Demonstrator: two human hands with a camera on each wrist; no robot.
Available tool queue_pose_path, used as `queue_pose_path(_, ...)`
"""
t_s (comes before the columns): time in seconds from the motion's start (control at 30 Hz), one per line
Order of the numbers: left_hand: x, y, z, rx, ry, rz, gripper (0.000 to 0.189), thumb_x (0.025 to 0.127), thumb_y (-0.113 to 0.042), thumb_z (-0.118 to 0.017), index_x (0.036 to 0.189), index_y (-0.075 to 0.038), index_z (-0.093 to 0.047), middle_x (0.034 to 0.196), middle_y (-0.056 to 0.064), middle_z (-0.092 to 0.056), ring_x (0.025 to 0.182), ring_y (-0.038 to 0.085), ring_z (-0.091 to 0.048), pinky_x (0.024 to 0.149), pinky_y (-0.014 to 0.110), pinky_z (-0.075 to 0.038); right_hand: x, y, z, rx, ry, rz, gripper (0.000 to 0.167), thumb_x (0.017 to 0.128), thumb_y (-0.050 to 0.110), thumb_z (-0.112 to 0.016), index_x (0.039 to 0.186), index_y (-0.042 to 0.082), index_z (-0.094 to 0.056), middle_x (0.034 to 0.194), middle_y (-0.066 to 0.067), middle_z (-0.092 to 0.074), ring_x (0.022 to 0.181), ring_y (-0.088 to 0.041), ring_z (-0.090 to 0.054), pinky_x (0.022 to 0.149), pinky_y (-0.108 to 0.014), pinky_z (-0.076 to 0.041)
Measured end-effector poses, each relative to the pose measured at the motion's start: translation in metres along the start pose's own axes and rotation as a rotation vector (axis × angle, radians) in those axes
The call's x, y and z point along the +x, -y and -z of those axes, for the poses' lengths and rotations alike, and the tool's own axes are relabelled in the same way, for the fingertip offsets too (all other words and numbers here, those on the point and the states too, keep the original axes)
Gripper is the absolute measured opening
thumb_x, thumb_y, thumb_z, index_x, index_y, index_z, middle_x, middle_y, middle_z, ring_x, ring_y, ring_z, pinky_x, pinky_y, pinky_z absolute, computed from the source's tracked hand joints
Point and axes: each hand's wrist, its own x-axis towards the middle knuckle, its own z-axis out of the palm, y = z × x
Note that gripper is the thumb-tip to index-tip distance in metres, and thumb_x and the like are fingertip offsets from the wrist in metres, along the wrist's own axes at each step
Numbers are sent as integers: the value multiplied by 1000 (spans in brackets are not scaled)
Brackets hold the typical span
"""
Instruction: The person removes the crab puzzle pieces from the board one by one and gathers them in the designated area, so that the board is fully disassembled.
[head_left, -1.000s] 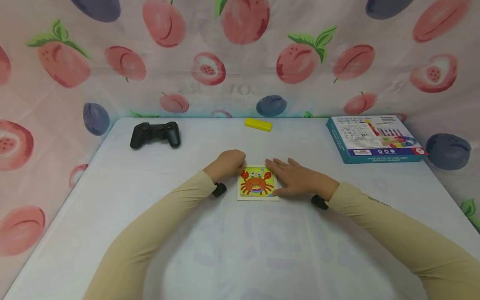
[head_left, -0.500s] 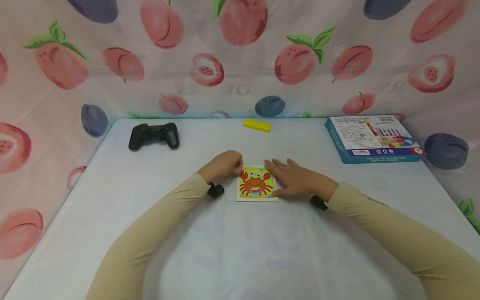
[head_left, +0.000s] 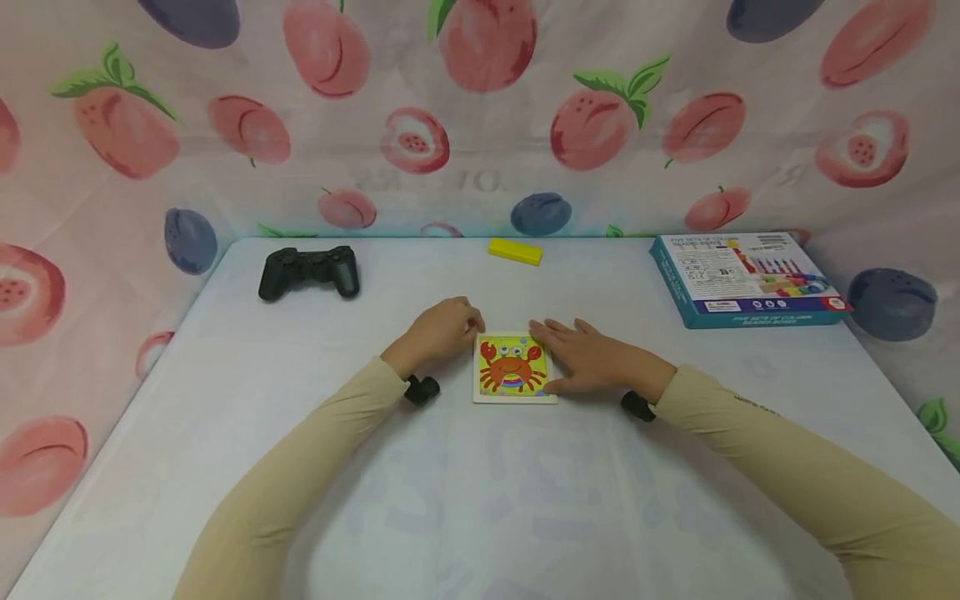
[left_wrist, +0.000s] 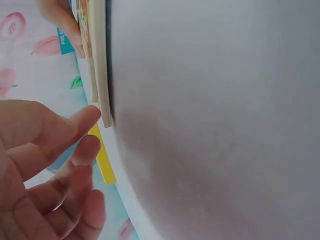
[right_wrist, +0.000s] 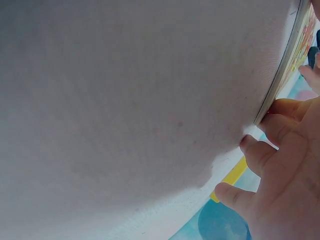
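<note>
A small square board with a red crab picture on yellow and a pale wooden rim [head_left: 513, 372] lies flat on the white table, in the middle of the head view. My left hand [head_left: 442, 327] is at its upper left corner, fingers loosely bent. In the left wrist view, one fingertip [left_wrist: 91, 116] meets the board's corner, and the other fingers hang bent with nothing between them. My right hand [head_left: 588, 357] rests along the right side, fingers spread and mostly straight. From the right wrist view, its fingers [right_wrist: 282, 127] lie at the board's edge [right_wrist: 281, 80].
Behind the board lies a yellow block [head_left: 515, 251] near the table's back edge. A black game controller [head_left: 310, 272] sits at the back left. A flat teal-sided box [head_left: 750, 279] occupies the back right. Fruit-printed cloth [head_left: 465, 192] hangs behind the table.
My left hand has loosened from a tighter curl at the board's upper left corner and drawn slightly leftward. The right hand and the board stay in place.
</note>
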Motion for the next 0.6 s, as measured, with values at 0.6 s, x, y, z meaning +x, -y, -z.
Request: queue_pose_path(0.6, -2, 3, -4, -239, 31, 81, 20, 81, -20, -72, 96, -7, -67, 94, 6, -61, 84, 18, -49, 72, 26, -40, 1, 0, -2, 12, 2, -3, 95, 84, 57, -58, 152, 10, -10, 159, -7, -11, 146, -32, -12, 114, -58, -9)
